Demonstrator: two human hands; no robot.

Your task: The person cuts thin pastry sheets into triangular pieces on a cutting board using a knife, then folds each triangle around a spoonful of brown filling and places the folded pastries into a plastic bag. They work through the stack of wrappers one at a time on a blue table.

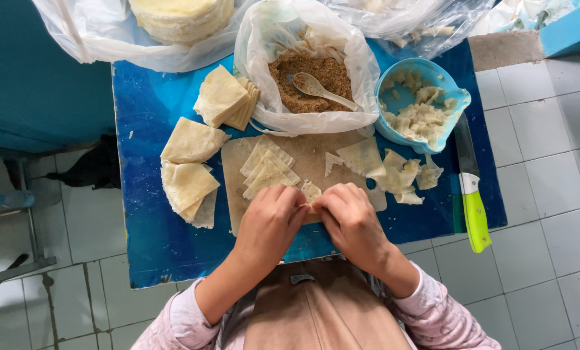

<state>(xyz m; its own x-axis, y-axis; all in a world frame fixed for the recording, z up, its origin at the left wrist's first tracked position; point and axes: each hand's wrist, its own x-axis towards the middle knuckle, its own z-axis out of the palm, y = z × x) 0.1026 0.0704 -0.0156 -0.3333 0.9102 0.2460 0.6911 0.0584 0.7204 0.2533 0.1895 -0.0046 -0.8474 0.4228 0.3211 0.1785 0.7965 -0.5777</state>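
My left hand (270,220) and my right hand (349,219) meet over the near edge of a pale cutting board (309,162). Together they pinch a small folded piece of dough wrapper (311,192) between the fingertips. Just beyond my left hand lies a fanned stack of cut wrapper squares (268,170). Loose wrapper scraps (394,175) lie beyond my right hand.
A plastic bag of brown crumbly filling (306,81) holds a white spoon (319,87). A blue bowl (426,107) contains dough bits. A green-handled knife (471,188) lies at the right edge of the blue table (147,214). Folded wrapper stacks (193,162) lie left; round wrappers (183,16) sit bagged behind.
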